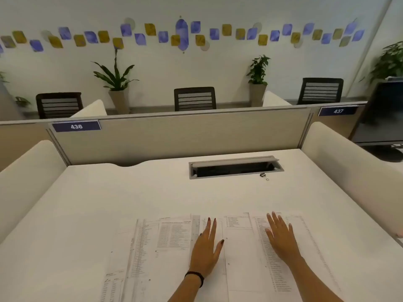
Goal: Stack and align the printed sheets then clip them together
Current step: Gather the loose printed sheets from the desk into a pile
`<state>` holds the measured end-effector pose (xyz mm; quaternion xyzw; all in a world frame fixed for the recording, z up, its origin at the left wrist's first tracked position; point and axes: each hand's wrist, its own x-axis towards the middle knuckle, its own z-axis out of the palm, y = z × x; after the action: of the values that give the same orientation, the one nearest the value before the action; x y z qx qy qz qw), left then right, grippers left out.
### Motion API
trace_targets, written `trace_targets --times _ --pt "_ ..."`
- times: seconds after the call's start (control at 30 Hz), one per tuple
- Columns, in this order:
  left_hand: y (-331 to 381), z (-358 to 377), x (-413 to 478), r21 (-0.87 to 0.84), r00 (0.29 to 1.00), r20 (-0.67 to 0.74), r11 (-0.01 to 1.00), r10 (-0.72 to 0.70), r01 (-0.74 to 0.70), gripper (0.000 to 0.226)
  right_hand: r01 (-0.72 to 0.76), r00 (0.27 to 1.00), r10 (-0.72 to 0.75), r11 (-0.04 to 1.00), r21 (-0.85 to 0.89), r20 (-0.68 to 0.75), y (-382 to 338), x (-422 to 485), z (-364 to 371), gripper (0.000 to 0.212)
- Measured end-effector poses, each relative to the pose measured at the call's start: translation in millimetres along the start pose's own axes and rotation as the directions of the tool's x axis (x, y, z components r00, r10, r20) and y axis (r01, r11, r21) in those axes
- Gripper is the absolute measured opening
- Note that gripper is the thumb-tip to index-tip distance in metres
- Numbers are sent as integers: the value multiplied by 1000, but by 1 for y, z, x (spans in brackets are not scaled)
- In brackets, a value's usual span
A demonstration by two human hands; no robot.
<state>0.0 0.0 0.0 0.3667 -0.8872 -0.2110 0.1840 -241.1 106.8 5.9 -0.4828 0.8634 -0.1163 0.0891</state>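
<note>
Several printed sheets (165,253) lie spread side by side and partly overlapping on the white desk (109,192), near its front edge. My left hand (206,247) rests flat on the middle sheets, fingers straight, a black band on its wrist. My right hand (281,236) lies flat on the right-hand sheets (316,247), fingers spread. A small binder clip (264,176) sits farther back on the desk, just in front of the cable slot, well beyond both hands.
An open grey cable slot (235,167) is set into the desk's back. A beige partition (185,136) closes the far side, with padded side dividers left (26,171) and right (349,168). A dark monitor (383,114) stands on the neighbouring desk.
</note>
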Motion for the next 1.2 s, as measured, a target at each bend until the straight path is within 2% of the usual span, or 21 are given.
trace_targets --times 0.13,0.23,0.3,0.4,0.43,0.53,0.83,0.9,0.97,1.0,1.07,1.13,1.17,1.2 --pt "-3 8 -11 -37 989 139 998 -49 55 70 -85 996 85 996 22 -4 14 -13 16 115" --pt "-7 18 -16 -20 977 198 997 -73 79 76 -96 995 96 995 5 15 20 -22 24 116" --pt "-11 25 -16 -16 971 233 998 -55 61 73 -100 995 99 995 4 32 23 -26 29 113" --pt "-21 34 -15 108 974 215 993 -64 41 60 -106 994 105 994 21 34 23 -30 34 105" --pt "-25 36 -13 148 958 270 988 -90 51 59 -106 994 105 994 30 23 22 -31 36 103" --pt "-33 51 -12 350 952 284 937 -117 11 59 -117 993 117 992 50 11 18 -32 40 103" --pt "-24 51 -11 403 932 337 915 -134 -14 63 -117 992 122 988 97 -45 -9 -29 56 96" --pt "-28 56 -12 351 922 370 936 -117 -22 63 -113 992 118 988 101 -44 -15 -29 58 99" --pt "-23 47 -10 232 900 414 972 -133 36 64 -99 994 102 990 96 -34 -21 -27 57 99" --pt "-19 40 -8 167 899 410 982 -154 92 67 -94 995 97 991 98 -27 -23 -25 55 93" --pt "-13 34 -12 15 947 295 991 -130 131 83 -113 992 121 983 145 -48 -23 -20 46 74" --pt "-13 32 -14 -220 959 254 958 -126 184 99 -192 965 223 960 206 -137 -14 -15 37 55" --pt "-10 29 -14 -293 961 232 932 -149 215 91 -240 939 283 945 221 -193 -7 -13 34 49" --pt "-7 24 -14 -327 962 213 915 -170 234 72 -294 907 346 928 228 -239 2 -11 32 46"
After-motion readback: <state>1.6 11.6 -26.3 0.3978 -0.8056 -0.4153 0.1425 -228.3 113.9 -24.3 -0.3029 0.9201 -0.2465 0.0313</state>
